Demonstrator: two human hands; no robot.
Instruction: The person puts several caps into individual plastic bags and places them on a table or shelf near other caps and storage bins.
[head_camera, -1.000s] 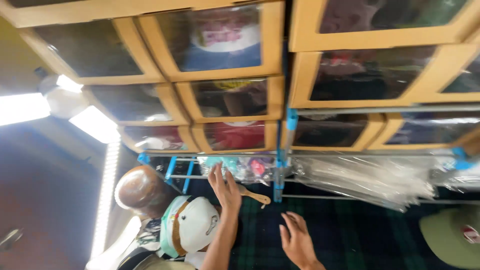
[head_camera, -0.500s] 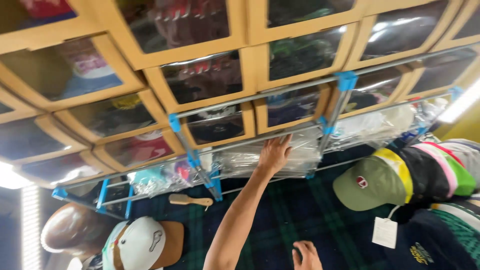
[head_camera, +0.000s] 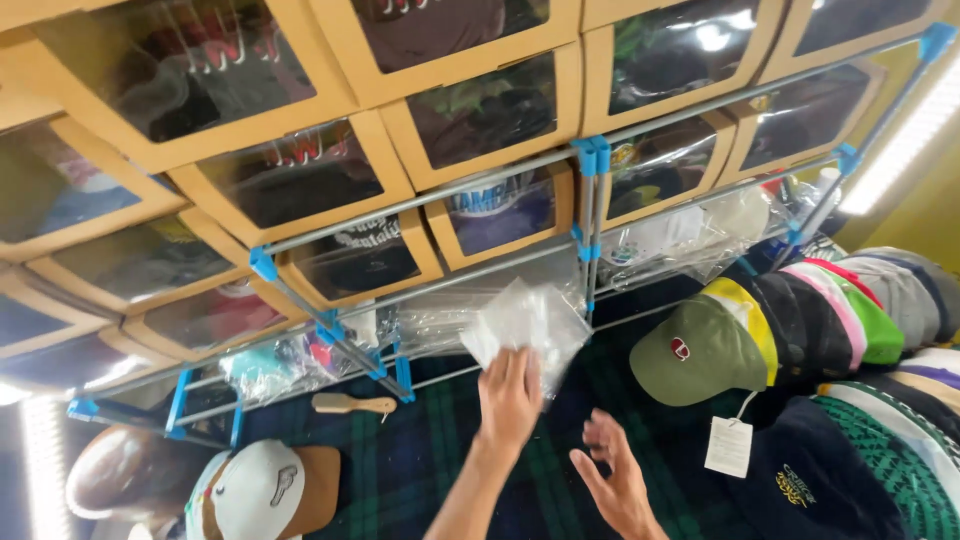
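My left hand (head_camera: 508, 398) is raised and grips the lower edge of a clear, crinkled plastic bag (head_camera: 525, 320), held just in front of the metal rack (head_camera: 590, 190) with blue joints. More clear bags (head_camera: 680, 240) lie stuffed on the rack's lower shelf behind it. My right hand (head_camera: 612, 478) hovers lower and to the right with its fingers spread, holding nothing, above the dark green plaid cloth (head_camera: 400, 470).
Cardboard boxes with clear windows (head_camera: 390, 190) showing caps fill the rack. An olive green cap (head_camera: 700, 350) with a white tag (head_camera: 730, 445) heads a row of stacked caps (head_camera: 850, 310) at right. A wooden brush (head_camera: 350, 404), a white-and-brown cap (head_camera: 260, 490) and a brown hat (head_camera: 120, 470) lie at left.
My left hand, which was reaching up to the bags on the rack shelf, has come down holding a clear plastic bag. The view has swung to the right.
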